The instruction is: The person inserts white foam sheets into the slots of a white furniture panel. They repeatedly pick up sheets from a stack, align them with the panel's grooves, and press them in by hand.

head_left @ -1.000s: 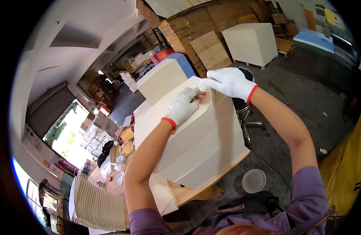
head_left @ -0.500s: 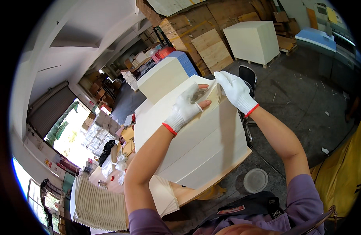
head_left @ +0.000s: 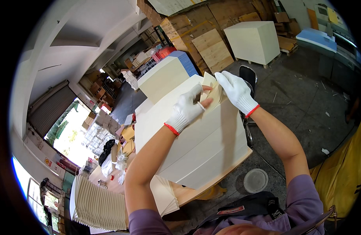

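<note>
A tall stack of cream paper sheets point(head_left: 196, 145) stands on a wooden table in front of me. At its far right corner, several top sheets point(head_left: 215, 94) are bent up and fanned. My left hand point(head_left: 188, 105), in a white glove with bare thumb and forefinger tips, lies on the stack with those fingers apart beside the fanned sheets. My right hand point(head_left: 235, 90), in a white glove, has its fingers pressed together at the outer edge of the lifted corner. Its thumb is hidden behind the fingers.
Another paper stack point(head_left: 165, 76) with a blue side stands beyond. A pile of curved sheets point(head_left: 98, 203) lies at lower left, near loose sheets point(head_left: 165, 196). A black chair point(head_left: 249, 76) is just past my right hand. A round lid-like disc point(head_left: 255, 181) rests on the floor.
The sheets at the corner have sprung up, and a pointed corner now sticks up between my hands. My left hand has shifted slightly right; my right hand has barely moved.
</note>
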The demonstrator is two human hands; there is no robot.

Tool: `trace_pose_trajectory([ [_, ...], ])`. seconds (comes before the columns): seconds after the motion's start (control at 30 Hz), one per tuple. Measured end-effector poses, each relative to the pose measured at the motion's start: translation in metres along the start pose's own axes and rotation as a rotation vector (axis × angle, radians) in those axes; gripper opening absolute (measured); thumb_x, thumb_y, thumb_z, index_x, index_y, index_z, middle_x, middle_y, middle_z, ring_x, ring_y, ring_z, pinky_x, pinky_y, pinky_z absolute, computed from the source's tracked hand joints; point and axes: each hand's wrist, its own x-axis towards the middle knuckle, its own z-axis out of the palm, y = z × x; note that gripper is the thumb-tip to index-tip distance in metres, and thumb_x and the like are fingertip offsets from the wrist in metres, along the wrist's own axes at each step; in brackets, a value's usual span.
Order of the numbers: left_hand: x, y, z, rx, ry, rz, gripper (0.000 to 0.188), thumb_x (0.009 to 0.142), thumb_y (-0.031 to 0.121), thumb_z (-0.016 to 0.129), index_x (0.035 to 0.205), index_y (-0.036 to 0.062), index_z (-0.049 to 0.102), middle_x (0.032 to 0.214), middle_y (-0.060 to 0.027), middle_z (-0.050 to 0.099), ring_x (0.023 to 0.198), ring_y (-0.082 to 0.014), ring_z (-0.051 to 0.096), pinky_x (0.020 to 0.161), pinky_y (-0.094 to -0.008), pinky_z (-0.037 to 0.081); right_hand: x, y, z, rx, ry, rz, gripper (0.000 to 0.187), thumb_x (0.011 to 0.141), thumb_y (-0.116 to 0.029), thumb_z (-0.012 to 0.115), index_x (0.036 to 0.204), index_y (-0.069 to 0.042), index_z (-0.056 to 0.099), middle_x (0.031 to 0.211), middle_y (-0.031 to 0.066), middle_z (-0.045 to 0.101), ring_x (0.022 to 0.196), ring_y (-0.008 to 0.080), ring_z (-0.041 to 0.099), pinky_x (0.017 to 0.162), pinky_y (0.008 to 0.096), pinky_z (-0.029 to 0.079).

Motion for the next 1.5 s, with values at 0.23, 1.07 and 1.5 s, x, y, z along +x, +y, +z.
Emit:
trace_pose_trajectory([
  [0.23,-0.003,0.003,-0.002,0.036,0.04,0.061,0.039,0.089,0.019,0.071,0.124,0.0064,0.061,0.08,0.0042,0.051,0.071,-0.0064,0.043,0.063,-0.0245,0.038,0.0,0.006,0.003,-0.005,0.022,-0.017,0.056,0.101,-0.057,0.039,0.092,-0.004,0.057,0.083,0.0226,0.059,0.084,0.0429,0.058,0.074,0.0459,0.044],
  [1.07,0.001,-0.004,-0.003,0.173,0.063,0.043,0.032,0.091,0.024,0.069,0.119,0.0094,0.064,0.079,-0.0015,0.057,0.072,-0.0104,0.05,0.071,-0.0282,0.045,-0.002,0.003,0.002,0.026,0.01,0.028,0.057,0.1,-0.057,0.042,0.087,-0.003,0.054,0.078,0.0219,0.056,0.079,0.0406,0.058,0.071,0.0438,0.043],
  [1.5,-0.003,0.017,0.002,0.283,0.048,-0.073,0.034,0.09,0.03,0.071,0.12,0.0143,0.064,0.076,-0.0059,0.062,0.073,-0.0144,0.06,0.07,-0.0338,0.049,-0.002,0.003,0.0,0.04,0.005,0.023,0.057,0.1,-0.056,0.042,0.086,-0.002,0.053,0.076,0.0219,0.054,0.076,0.04,0.057,0.071,0.0435,0.043],
])
